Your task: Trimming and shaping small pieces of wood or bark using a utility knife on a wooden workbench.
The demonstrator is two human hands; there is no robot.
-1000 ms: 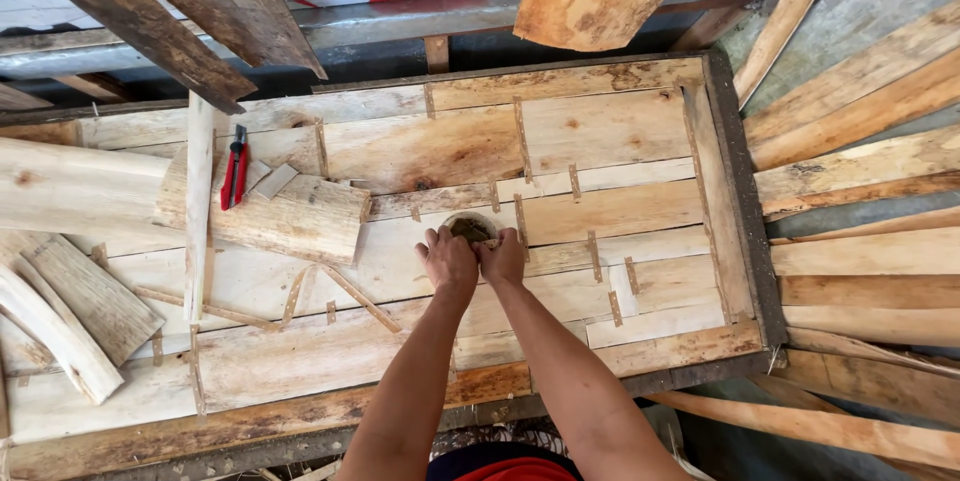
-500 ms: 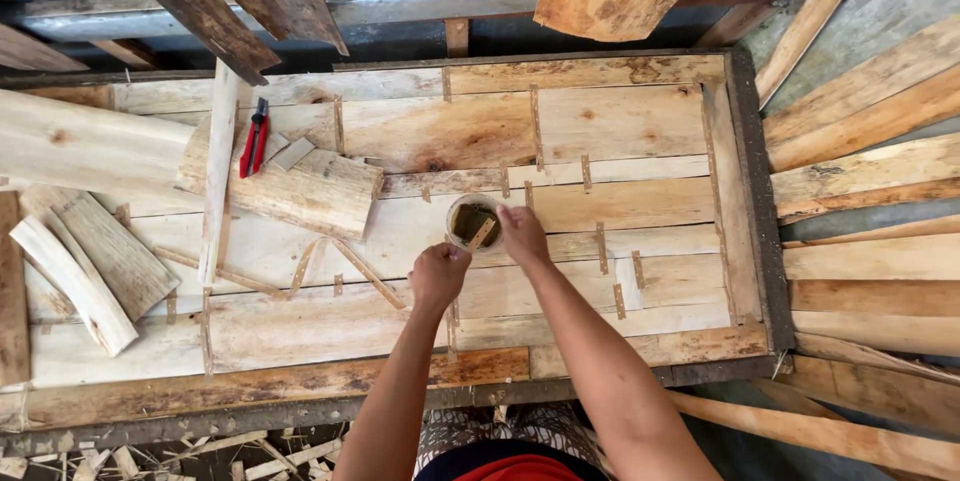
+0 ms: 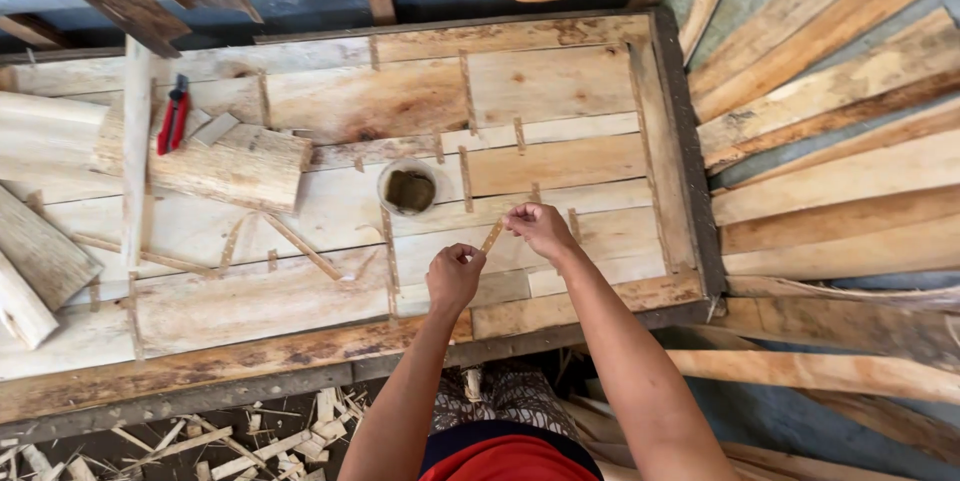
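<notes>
1. Two hands pinch one wood strip: my left hand [image 3: 455,276] its lower end, my right hand [image 3: 540,229] its upper end.
2. Strip [image 3: 492,237] hovers over the tabletop [image 3: 560,91], at 4 o'clock from the cup [image 3: 409,189].
3. Next, I'd judge, lay it carefully on a seam.

Your left hand [image 3: 455,276] and right hand [image 3: 540,229] meet over the lower middle of the bench [image 3: 300,301], each pinching one end of a thin wood strip [image 3: 492,237] held between them. Just above and left of the strip, a small round cup [image 3: 409,189] sits on the bench. At the upper left of the frame, pliers [image 3: 173,117] lie beside a wood block [image 3: 215,166]. Loose planks [image 3: 850,141] are stacked off the bench along the right edge. Wood scraps [image 3: 250,436] litter the floor at the lower left.
</notes>
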